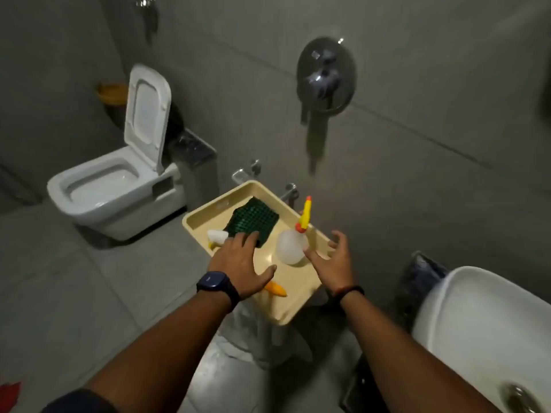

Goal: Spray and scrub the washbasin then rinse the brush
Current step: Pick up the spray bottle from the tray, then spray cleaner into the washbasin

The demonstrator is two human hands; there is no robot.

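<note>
Two open hands, left hand (241, 260), right hand (334, 257), over tray (298, 305), no writing legible

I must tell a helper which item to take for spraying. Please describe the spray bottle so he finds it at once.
Look at the beige plastic tray between toilet and washbasin. On its right side stands a translucent white round spray bottle, beside the open right hand. Only it has a yellow nozzle with an orange tip.
</note>
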